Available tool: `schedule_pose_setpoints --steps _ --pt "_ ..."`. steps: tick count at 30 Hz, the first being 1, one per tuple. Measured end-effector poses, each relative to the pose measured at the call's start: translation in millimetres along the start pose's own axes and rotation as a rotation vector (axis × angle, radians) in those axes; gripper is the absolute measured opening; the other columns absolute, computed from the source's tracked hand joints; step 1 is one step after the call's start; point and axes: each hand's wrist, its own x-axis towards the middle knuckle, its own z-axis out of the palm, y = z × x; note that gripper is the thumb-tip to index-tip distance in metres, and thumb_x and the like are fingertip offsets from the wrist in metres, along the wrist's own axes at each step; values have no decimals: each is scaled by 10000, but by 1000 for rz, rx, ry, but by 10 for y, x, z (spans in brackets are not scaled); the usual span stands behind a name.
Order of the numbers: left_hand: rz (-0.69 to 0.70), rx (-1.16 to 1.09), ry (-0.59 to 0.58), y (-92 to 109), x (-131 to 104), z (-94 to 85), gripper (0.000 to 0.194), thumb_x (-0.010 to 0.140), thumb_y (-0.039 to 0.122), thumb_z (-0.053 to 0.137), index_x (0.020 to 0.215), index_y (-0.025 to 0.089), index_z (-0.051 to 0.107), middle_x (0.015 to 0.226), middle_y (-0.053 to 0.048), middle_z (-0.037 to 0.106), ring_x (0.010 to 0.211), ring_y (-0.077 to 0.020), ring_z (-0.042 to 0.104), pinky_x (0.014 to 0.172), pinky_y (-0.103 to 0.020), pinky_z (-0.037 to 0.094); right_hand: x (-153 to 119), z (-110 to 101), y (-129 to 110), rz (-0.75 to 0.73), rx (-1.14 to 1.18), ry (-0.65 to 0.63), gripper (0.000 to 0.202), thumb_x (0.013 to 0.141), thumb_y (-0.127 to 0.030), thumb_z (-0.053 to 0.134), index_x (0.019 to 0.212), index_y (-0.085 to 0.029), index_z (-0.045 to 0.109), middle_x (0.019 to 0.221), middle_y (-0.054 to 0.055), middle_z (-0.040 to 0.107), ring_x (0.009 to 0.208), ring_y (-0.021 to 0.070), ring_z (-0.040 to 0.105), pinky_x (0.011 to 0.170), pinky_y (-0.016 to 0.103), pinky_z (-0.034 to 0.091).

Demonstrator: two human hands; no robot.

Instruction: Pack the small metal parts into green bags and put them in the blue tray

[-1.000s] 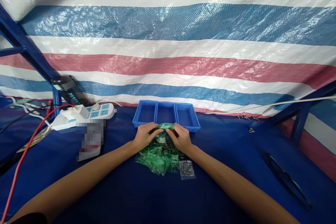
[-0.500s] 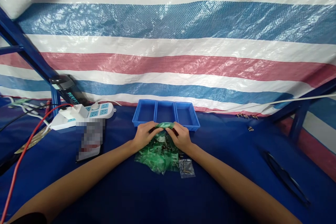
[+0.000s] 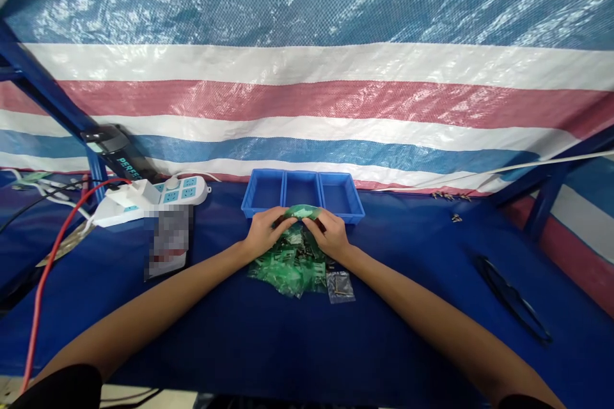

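Note:
Both hands pinch the top edge of a green plastic bag, thumbs pointing toward each other. My left hand (image 3: 266, 231) closes on its left side, and my right hand (image 3: 330, 234) on its right. Beneath them the green plastic bag (image 3: 285, 271) lies crumpled on the table, with small parts showing through that are too small to name. A little clear bag (image 3: 340, 287) holding thin brass-coloured pieces, maybe screws, lies beside it, near my right wrist. Just beyond my hands sits a blue tray with three compartments (image 3: 301, 174).
To the left are a white power strip (image 3: 187, 192) with a red cable (image 3: 48, 265), a dark bottle (image 3: 119, 152) and a partly blurred phone-like slab (image 3: 170, 239). Black-framed glasses (image 3: 513, 299) lie to the right. Small metal pieces (image 3: 455, 218) are scattered at the back right.
The view has tilted down, so the table's front edge now shows. Both hands keep their hold on the green bag, with little visible movement against the tray.

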Motion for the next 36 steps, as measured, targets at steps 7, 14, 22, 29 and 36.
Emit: schedule_pose_setpoints --steps 7,14,22,29,36 --pt "12 37 -7 15 22 -14 358 883 395 539 628 145 560 504 28 517 463 -84 490 489 -197 362 0 -2 -4 17 -1 -14 137 912 -262 522 832 -163 573 643 4 506 554 127 465 551 256 389" --pt "-75 -37 -28 4 0 -17 399 889 413 521 597 143 553 482 34 513 450 -80 498 483 -187 364 -4 0 4 2 22 -86 170 917 -300 509 810 -173 544 613 -9 451 521 125 438 500 254 373" --pt "-51 -32 -50 16 4 -8 367 901 364 507 614 138 545 491 36 477 455 -80 448 484 -199 331 7 -12 -27 -19 49 -89 90 920 -235 496 916 -172 559 704 25 538 587 145 499 563 271 432" --pt "-98 -61 -80 -14 -20 -1 269 900 381 506 827 148 618 588 19 544 521 -98 496 524 -201 379 -14 -8 -5 -2 62 -113 120 933 -231 461 874 -172 547 752 45 571 677 167 545 618 291 449" --pt "-130 -131 -103 -32 -33 5 219 889 355 532 958 157 596 597 31 527 524 -92 497 524 -196 393 -27 -4 19 -32 81 -151 170 931 -237 460 778 -184 510 690 25 526 619 148 499 573 276 418"
